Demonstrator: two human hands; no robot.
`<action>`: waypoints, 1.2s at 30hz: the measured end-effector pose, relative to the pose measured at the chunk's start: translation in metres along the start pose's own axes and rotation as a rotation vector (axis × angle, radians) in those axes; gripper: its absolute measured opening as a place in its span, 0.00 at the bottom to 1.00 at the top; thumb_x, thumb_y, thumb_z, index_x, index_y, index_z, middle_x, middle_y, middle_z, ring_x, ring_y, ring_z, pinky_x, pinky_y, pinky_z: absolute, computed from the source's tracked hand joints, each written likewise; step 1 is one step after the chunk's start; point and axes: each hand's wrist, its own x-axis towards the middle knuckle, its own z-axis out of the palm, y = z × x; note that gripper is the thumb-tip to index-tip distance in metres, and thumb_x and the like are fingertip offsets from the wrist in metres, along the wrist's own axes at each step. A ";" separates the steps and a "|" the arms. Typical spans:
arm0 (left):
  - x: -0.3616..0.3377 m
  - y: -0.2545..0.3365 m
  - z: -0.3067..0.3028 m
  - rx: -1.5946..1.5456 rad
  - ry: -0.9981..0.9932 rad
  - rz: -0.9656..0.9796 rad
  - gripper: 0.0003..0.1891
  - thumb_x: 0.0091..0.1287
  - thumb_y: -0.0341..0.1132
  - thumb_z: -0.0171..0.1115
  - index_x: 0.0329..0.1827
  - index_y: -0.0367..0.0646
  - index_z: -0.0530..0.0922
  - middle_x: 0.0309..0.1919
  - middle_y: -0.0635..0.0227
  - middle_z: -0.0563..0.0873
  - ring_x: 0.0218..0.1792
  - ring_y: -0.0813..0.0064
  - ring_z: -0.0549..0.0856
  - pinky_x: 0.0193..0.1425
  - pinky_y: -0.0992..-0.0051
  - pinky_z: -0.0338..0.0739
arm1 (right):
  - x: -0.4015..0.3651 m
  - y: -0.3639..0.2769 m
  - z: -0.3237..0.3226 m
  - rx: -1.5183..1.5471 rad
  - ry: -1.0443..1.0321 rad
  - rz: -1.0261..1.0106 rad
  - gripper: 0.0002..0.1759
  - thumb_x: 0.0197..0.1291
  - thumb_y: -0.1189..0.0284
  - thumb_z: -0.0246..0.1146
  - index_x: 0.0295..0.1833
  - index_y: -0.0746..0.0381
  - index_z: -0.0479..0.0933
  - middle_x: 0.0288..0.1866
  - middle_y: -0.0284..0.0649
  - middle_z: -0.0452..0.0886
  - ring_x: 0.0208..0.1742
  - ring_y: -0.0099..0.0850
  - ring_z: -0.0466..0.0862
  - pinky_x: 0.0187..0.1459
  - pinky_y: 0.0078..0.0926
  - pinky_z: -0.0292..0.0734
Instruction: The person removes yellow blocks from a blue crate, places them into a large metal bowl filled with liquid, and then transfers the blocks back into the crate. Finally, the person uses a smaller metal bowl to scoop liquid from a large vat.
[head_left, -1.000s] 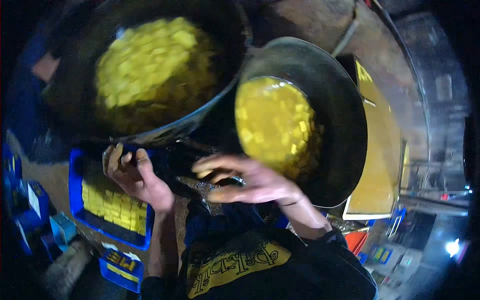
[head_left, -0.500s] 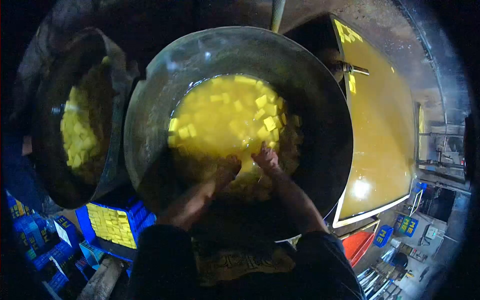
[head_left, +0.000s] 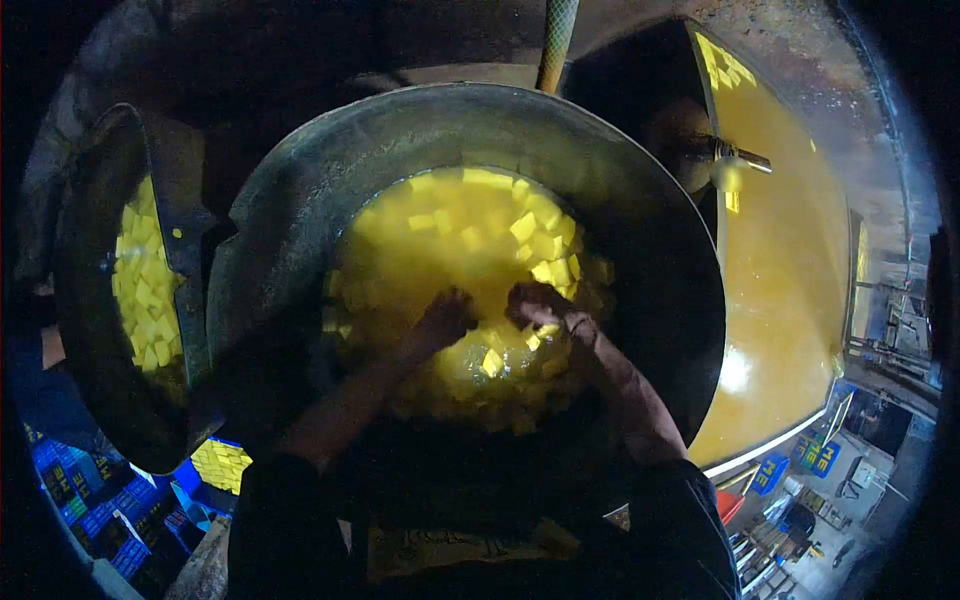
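My left hand (head_left: 450, 314) and right hand (head_left: 537, 304) curl low over the cloudy liquid (head_left: 420, 268) — whether around anything, I can't tell. Yellow cubes (head_left: 523, 228) crowd toward the pan's (head_left: 480, 115) far right edge; squeezing hard might crush them. Past the near right rim, a blue crate (head_left: 768, 474) reads "ME".

Below and right of the large pan (head_left: 280, 190), a blue crate (head_left: 768, 474) reads "ME" in yellow letters, as does its neighbour (head_left: 820, 456). Below and left of the pan, stacked blue crates (head_left: 80, 484) also show "ME". Directly below the pan, the shirt panel (head_left: 470, 552) bears dark lettering, too dim to read.
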 end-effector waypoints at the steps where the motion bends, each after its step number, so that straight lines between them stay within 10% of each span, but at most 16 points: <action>1: 0.015 -0.009 0.000 -0.002 0.002 -0.001 0.25 0.57 0.48 0.57 0.49 0.36 0.72 0.51 0.47 0.74 0.55 0.45 0.70 0.56 0.50 0.65 | 0.027 -0.010 -0.016 -0.250 0.104 0.106 0.17 0.59 0.60 0.54 0.44 0.62 0.74 0.42 0.50 0.78 0.45 0.43 0.79 0.40 0.40 0.76; 3: 0.055 -0.040 0.037 0.346 0.294 -0.068 0.22 0.48 0.40 0.64 0.45 0.40 0.73 0.35 0.53 0.77 0.38 0.52 0.77 0.43 0.55 0.71 | 0.067 -0.033 -0.032 -0.753 0.309 0.313 0.16 0.57 0.59 0.55 0.32 0.61 0.80 0.38 0.48 0.81 0.46 0.43 0.80 0.45 0.35 0.76; 4: 0.078 -0.067 0.080 0.128 0.295 -0.171 0.22 0.48 0.41 0.64 0.45 0.40 0.73 0.36 0.53 0.77 0.39 0.51 0.77 0.44 0.55 0.71 | 0.059 -0.080 -0.032 -0.884 0.463 0.004 0.17 0.53 0.56 0.58 0.31 0.60 0.80 0.33 0.48 0.82 0.42 0.40 0.82 0.43 0.36 0.76; 6: 0.122 -0.119 0.160 -0.319 0.371 -0.372 0.22 0.48 0.42 0.63 0.43 0.39 0.73 0.37 0.53 0.78 0.40 0.51 0.77 0.44 0.55 0.70 | 0.089 -0.114 -0.028 -0.669 0.497 0.609 0.23 0.42 0.50 0.67 0.39 0.55 0.77 0.40 0.41 0.81 0.45 0.41 0.80 0.44 0.39 0.77; 12: 0.064 -0.061 0.096 0.215 0.373 -0.197 0.21 0.53 0.43 0.63 0.44 0.38 0.75 0.39 0.50 0.80 0.45 0.52 0.78 0.59 0.57 0.68 | 0.144 -0.044 0.013 -0.782 0.886 0.488 0.25 0.32 0.54 0.71 0.32 0.60 0.75 0.27 0.46 0.80 0.32 0.46 0.82 0.34 0.39 0.78; 16: 0.051 -0.083 0.070 -0.099 0.214 0.079 0.25 0.53 0.47 0.65 0.50 0.43 0.74 0.40 0.56 0.81 0.46 0.58 0.80 0.53 0.59 0.73 | 0.135 0.000 -0.006 -0.563 0.871 0.365 0.19 0.36 0.58 0.70 0.27 0.59 0.72 0.23 0.43 0.78 0.28 0.39 0.81 0.30 0.34 0.76; 18: 0.029 -0.058 0.029 -1.533 0.190 0.071 0.25 0.56 0.48 0.64 0.54 0.48 0.71 0.40 0.63 0.82 0.46 0.70 0.80 0.45 0.64 0.78 | 0.137 0.071 -0.027 -0.412 0.702 -0.313 0.14 0.44 0.64 0.67 0.25 0.60 0.70 0.21 0.43 0.74 0.25 0.31 0.78 0.27 0.28 0.72; 20: 0.021 -0.062 0.015 -1.608 0.222 -0.059 0.23 0.59 0.47 0.62 0.54 0.48 0.71 0.40 0.65 0.82 0.44 0.73 0.80 0.43 0.67 0.79 | 0.101 0.001 -0.039 -0.627 0.431 -0.070 0.08 0.56 0.68 0.60 0.36 0.61 0.75 0.32 0.39 0.80 0.33 0.31 0.80 0.35 0.29 0.74; 22: 0.016 -0.063 0.010 -1.685 0.256 -0.191 0.21 0.62 0.46 0.60 0.53 0.48 0.70 0.40 0.66 0.81 0.43 0.76 0.80 0.41 0.69 0.80 | 0.080 0.018 -0.042 0.145 0.456 -0.257 0.16 0.56 0.68 0.61 0.49 0.62 0.74 0.44 0.41 0.80 0.44 0.42 0.81 0.48 0.38 0.75; 23: 0.014 -0.062 0.010 -1.819 0.303 -0.023 0.17 0.63 0.41 0.56 0.53 0.47 0.71 0.40 0.63 0.81 0.43 0.71 0.80 0.44 0.66 0.79 | 0.068 -0.003 -0.041 -0.070 0.354 -0.291 0.24 0.55 0.71 0.62 0.58 0.65 0.68 0.51 0.46 0.77 0.52 0.51 0.77 0.56 0.46 0.71; 24: 0.013 -0.060 0.010 -1.944 0.350 0.153 0.13 0.65 0.36 0.53 0.52 0.45 0.71 0.39 0.60 0.80 0.43 0.66 0.80 0.47 0.64 0.77 | 0.056 -0.024 -0.037 0.178 0.359 -0.007 0.30 0.50 0.54 0.66 0.52 0.64 0.74 0.53 0.41 0.77 0.52 0.32 0.77 0.55 0.26 0.72; 28: 0.030 -0.038 0.019 -1.516 0.680 0.108 0.17 0.63 0.44 0.53 0.49 0.42 0.72 0.39 0.60 0.80 0.42 0.66 0.80 0.46 0.66 0.78 | 0.035 -0.113 -0.013 0.030 0.284 0.058 0.27 0.47 0.63 0.71 0.49 0.66 0.75 0.42 0.39 0.81 0.46 0.30 0.79 0.53 0.25 0.73; 31: 0.026 0.000 -0.015 -2.153 0.512 -0.175 0.16 0.64 0.41 0.47 0.44 0.38 0.74 0.36 0.63 0.81 0.38 0.66 0.81 0.45 0.68 0.76 | 0.042 -0.101 0.013 0.475 0.263 -0.086 0.21 0.50 0.64 0.67 0.46 0.66 0.75 0.44 0.41 0.81 0.47 0.31 0.79 0.51 0.25 0.74; 32: 0.030 0.001 -0.010 -2.152 0.510 -0.172 0.16 0.64 0.41 0.47 0.44 0.38 0.74 0.36 0.63 0.81 0.38 0.66 0.81 0.45 0.68 0.76 | 0.053 -0.107 0.013 -0.191 0.320 -0.449 0.15 0.57 0.72 0.58 0.50 0.65 0.73 0.44 0.43 0.79 0.47 0.33 0.78 0.48 0.28 0.74; 34: 0.035 0.003 -0.005 -2.100 0.762 -0.143 0.16 0.62 0.45 0.49 0.43 0.43 0.75 0.33 0.66 0.81 0.32 0.71 0.81 0.35 0.69 0.79 | 0.045 -0.145 0.016 -0.208 0.341 -0.035 0.18 0.56 0.74 0.58 0.52 0.66 0.69 0.47 0.44 0.77 0.49 0.33 0.76 0.49 0.30 0.72; 36: 0.035 0.002 -0.001 -1.899 0.767 -0.230 0.16 0.66 0.42 0.42 0.40 0.42 0.75 0.34 0.65 0.82 0.34 0.70 0.81 0.40 0.71 0.76 | 0.053 -0.123 0.024 -0.019 0.379 -0.191 0.19 0.55 0.74 0.59 0.52 0.67 0.68 0.47 0.43 0.77 0.50 0.33 0.76 0.50 0.30 0.72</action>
